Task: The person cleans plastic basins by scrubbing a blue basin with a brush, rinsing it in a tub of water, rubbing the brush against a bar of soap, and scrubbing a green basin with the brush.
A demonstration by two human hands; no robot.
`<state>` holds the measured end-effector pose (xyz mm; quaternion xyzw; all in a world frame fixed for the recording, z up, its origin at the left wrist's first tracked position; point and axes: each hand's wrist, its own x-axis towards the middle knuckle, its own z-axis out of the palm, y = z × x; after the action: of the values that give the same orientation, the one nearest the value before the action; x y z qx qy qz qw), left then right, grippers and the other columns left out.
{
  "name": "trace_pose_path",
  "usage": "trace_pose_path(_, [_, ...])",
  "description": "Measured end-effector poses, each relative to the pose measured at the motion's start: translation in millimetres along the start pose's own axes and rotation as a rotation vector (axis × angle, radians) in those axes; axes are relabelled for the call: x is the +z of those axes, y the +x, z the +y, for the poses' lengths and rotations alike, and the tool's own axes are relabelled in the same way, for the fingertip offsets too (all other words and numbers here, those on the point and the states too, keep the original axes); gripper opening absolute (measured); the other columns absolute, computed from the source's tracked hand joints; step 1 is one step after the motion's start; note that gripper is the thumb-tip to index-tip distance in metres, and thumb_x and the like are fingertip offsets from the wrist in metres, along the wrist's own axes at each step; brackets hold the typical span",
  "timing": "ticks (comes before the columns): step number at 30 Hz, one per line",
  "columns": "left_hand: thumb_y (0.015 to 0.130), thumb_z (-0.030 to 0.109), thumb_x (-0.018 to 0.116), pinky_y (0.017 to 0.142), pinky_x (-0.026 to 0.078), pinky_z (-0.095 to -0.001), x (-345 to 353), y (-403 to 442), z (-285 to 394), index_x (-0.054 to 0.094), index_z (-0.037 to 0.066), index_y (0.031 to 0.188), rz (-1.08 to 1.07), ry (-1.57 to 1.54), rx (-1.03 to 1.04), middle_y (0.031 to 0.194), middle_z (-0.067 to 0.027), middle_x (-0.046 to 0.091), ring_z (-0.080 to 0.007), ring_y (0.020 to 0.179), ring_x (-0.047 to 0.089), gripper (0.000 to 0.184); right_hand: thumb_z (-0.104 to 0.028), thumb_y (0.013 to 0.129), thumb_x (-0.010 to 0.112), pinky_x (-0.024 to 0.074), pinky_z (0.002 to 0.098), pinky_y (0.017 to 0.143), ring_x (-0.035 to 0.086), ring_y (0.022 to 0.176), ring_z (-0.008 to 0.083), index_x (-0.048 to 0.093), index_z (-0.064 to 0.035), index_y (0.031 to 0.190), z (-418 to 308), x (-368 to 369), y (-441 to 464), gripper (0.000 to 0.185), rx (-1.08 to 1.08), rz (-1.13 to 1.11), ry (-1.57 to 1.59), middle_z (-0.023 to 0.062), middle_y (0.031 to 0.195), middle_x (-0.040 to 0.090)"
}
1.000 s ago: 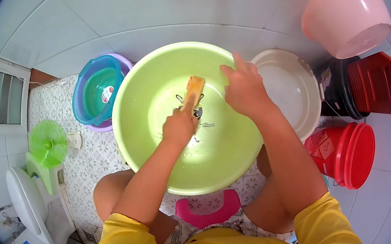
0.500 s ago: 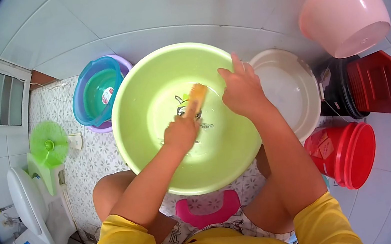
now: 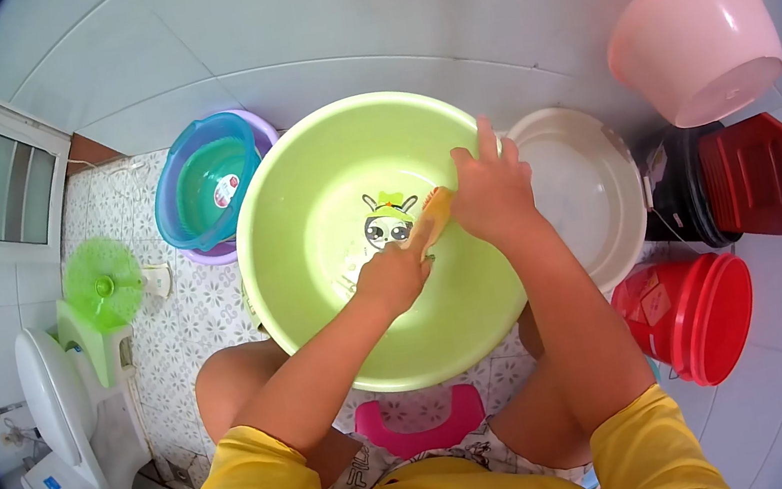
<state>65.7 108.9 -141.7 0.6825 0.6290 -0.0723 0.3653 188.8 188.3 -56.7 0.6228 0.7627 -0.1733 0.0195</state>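
Note:
A large light-green basin (image 3: 327, 355) stands in front of me, with a cartoon face (image 3: 388, 225) printed on its bottom. Inside it, my left hand (image 3: 396, 276) is closed around a yellow-orange scrub brush (image 3: 438, 211), its head near the basin's right inner side. My right hand (image 3: 494, 191) grips the basin's upper right rim, with fingers lying over the edge. The brush's bristles are hidden from this angle.
A whitish tub (image 3: 584, 185) sits right of the basin. Further right are a pink bucket (image 3: 694, 37), dark red basins (image 3: 755, 175) and red buckets (image 3: 690, 316). Blue basins (image 3: 208, 181) stand at left, near a green broom-like disc (image 3: 104, 284) and a toilet (image 3: 50, 397). A pink stool (image 3: 421, 432) is below.
My left hand has moved the brush rightward, off the cartoon face toward the basin's right side. My right hand has settled lower onto the rim. The view has shifted slightly.

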Motion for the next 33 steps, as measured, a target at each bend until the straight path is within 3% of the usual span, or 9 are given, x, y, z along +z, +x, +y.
trace_pose_path(3, [0.09, 0.035, 0.046, 0.071, 0.05, -0.0456, 2.7, 1.0, -2.5, 0.012, 0.029, 0.143, 0.046, 0.04, -0.087, 0.097, -0.0236, 0.056, -0.0368, 0.084, 0.061, 0.064, -0.011, 0.072, 0.06, 0.0305, 0.0564, 0.095, 0.027, 0.125, 0.0436, 0.056, -0.0005, 0.107, -1.2, 2.5, -0.8, 0.037, 0.015, 0.017, -0.01, 0.0183, 0.146, 0.017])
trace_pose_path(6, [0.09, 0.034, 0.045, 0.07, 0.051, -0.0427, -8.2, 8.3, -28.6, 0.009, 0.027, 0.144, 0.182, 0.07, -0.324, 0.096, -0.0217, 0.055, -0.0339, 0.082, 0.061, 0.066, -0.011, 0.072, 0.058, 0.0315, 0.0559, 0.095, 0.03, 0.123, 0.0433, 0.054, -0.0006, 0.112, -6.4, -2.9, -1.3, 0.041, 0.094, -0.054, -0.003, 0.0179, 0.146, 0.017])
trace_pose_path(13, [0.09, 0.036, 0.043, 0.072, 0.05, -0.042, -19.9, -4.5, -42.9, 0.007, 0.025, 0.145, 0.141, 0.05, -0.392, 0.097, -0.0212, 0.057, -0.0316, 0.086, 0.06, 0.066, -0.01, 0.072, 0.055, 0.0328, 0.0548, 0.095, 0.033, 0.121, 0.0434, 0.043, -0.0027, 0.126, -7.9, 1.0, -7.5, 0.056, 0.141, -0.078, 0.022, 0.0171, 0.147, 0.016])
trace_pose_path(16, [0.09, 0.035, 0.044, 0.073, 0.05, -0.0436, -14.2, -1.8, -37.0, 0.011, 0.026, 0.144, 0.136, 0.018, -0.318, 0.1, -0.0223, 0.057, -0.033, 0.087, 0.061, 0.064, -0.01, 0.072, 0.055, 0.0328, 0.0545, 0.095, 0.033, 0.122, 0.0428, 0.038, -0.0043, 0.131, -9.3, -2.9, -8.7, 0.062, 0.124, -0.067, 0.018, 0.0157, 0.148, 0.015])
trace_pose_path(18, [0.091, 0.036, 0.043, 0.075, 0.049, -0.0461, -2.9, -0.8, -30.5, 0.013, 0.028, 0.143, 0.096, 0.017, -0.106, 0.095, -0.0253, 0.059, -0.0384, 0.086, 0.06, 0.061, -0.01, 0.073, 0.055, 0.0325, 0.0544, 0.096, 0.033, 0.123, 0.042, 0.036, -0.0057, 0.133, -10.0, -5.0, -7.8, 0.063, 0.136, -0.092, 0.022, 0.0143, 0.148, 0.014])
trace_pose_path(21, [0.089, 0.033, 0.047, 0.076, 0.049, -0.0456, 13.6, -8.2, -16.9, 0.018, 0.029, 0.142, 0.028, -0.036, 0.121, 0.095, -0.0229, 0.061, -0.039, 0.086, 0.061, 0.061, -0.011, 0.073, 0.055, 0.0322, 0.0544, 0.097, 0.033, 0.123, 0.042, 0.035, -0.0066, 0.134, -10.3, -5.9, -5.6, 0.063, 0.146, -0.109, 0.015, 0.0141, 0.148, 0.015])
trace_pose_path(26, [0.088, 0.03, 0.049, 0.074, 0.05, -0.0456, 0.1, -12.9, -20.2, 0.017, 0.029, 0.143, -0.036, 0.105, 0.066, 0.092, -0.0209, 0.061, -0.0378, 0.081, 0.062, 0.063, -0.012, 0.073, 0.055, 0.0325, 0.0544, 0.097, 0.032, 0.124, 0.0423, 0.035, -0.0067, 0.134, -6.1, -8.3, -5.0, 0.065, 0.127, -0.126, 0.026, 0.0143, 0.148, 0.014])
trace_pose_path(29, [0.088, 0.033, 0.047, 0.071, 0.051, -0.043, -8.5, -4.3, -34.7, 0.016, 0.034, 0.142, 0.149, 0.073, -0.279, 0.096, -0.0201, 0.057, -0.0341, 0.081, 0.062, 0.062, -0.01, 0.072, 0.055, 0.0333, 0.0544, 0.097, 0.032, 0.124, 0.0423, 0.039, -0.0047, 0.131, -4.6, -7.9, -3.9, 0.061, 0.125, -0.115, 0.048, 0.0145, 0.148, 0.015])
trace_pose_path(33, [0.088, 0.034, 0.047, 0.071, 0.051, -0.0424, -24.1, 3.2, -56.9, 0.015, 0.032, 0.143, 0.177, 0.05, -0.342, 0.094, -0.0189, 0.06, -0.0323, 0.082, 0.062, 0.063, -0.008, 0.071, 0.053, 0.0353, 0.0541, 0.095, 0.032, 0.124, 0.0419, 0.047, -0.0013, 0.124, -4.9, -5.4, -4.0, 0.053, 0.113, -0.116, 0.051, 0.015, 0.148, 0.016])
